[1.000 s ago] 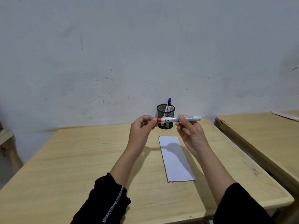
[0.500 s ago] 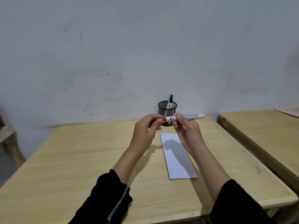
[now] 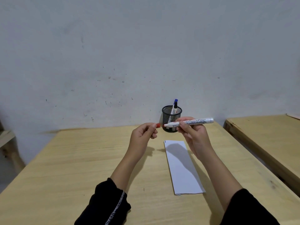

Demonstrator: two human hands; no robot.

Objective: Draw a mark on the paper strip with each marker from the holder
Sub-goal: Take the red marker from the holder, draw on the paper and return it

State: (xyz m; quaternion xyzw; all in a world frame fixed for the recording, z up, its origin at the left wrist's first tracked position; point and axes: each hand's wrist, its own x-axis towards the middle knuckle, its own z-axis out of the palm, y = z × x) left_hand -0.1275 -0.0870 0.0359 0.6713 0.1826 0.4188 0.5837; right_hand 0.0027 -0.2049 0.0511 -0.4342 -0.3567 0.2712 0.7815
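My right hand holds a white red-ink marker level above the table, its bare red tip pointing left. A small gap away, my left hand pinches the marker's red cap. Behind them a black mesh holder stands near the wall with a blue-capped marker leaning in it. A long white paper strip lies flat below my right hand, with a short dark mark at its far left corner.
The wooden table reaches the grey wall behind. A second wooden table stands to the right across a narrow gap. Part of a wooden frame shows at the left edge.
My left hand has pulled the red cap off the marker and moved it slightly left; the tip is now bare. The marker stays level in my right hand.
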